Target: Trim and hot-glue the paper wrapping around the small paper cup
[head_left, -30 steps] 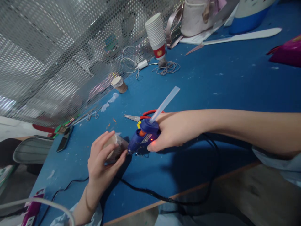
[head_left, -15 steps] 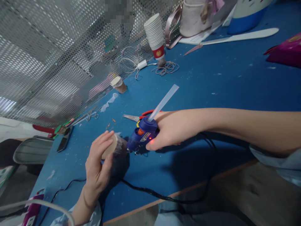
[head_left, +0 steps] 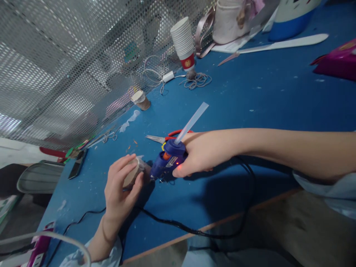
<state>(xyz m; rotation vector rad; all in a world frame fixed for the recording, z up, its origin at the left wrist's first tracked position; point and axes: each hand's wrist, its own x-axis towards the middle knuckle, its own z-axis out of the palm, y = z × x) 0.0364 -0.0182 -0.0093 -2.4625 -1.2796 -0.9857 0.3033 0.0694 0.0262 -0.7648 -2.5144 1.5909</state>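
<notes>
My right hand (head_left: 196,157) is closed around a blue hot glue gun (head_left: 168,160), with a clear glue stick (head_left: 192,122) jutting from its back end and a small red light glowing by my thumb. Its nozzle points left and down, at or right beside the side of a small brown cup (head_left: 130,177) with pale, wrinkled trim. My left hand (head_left: 119,187) curls its fingers and thumb about that cup, hiding part of it. Behind the glue gun lie red-handled scissors (head_left: 157,139), partly covered by my right hand.
A black cord (head_left: 178,224) loops along the front of the blue table (head_left: 267,104). Farther back are another small cup (head_left: 141,100), stacked paper cups (head_left: 183,44), grey string (head_left: 196,79), a white adapter (head_left: 168,76) and a white plastic knife (head_left: 289,42). A phone (head_left: 78,164) lies left, near a metal mesh panel (head_left: 83,66).
My left hand has shifted slightly right with the cup, its thumb now farther across it, bringing the cup closer to the nozzle. My right hand and the glue gun have barely moved.
</notes>
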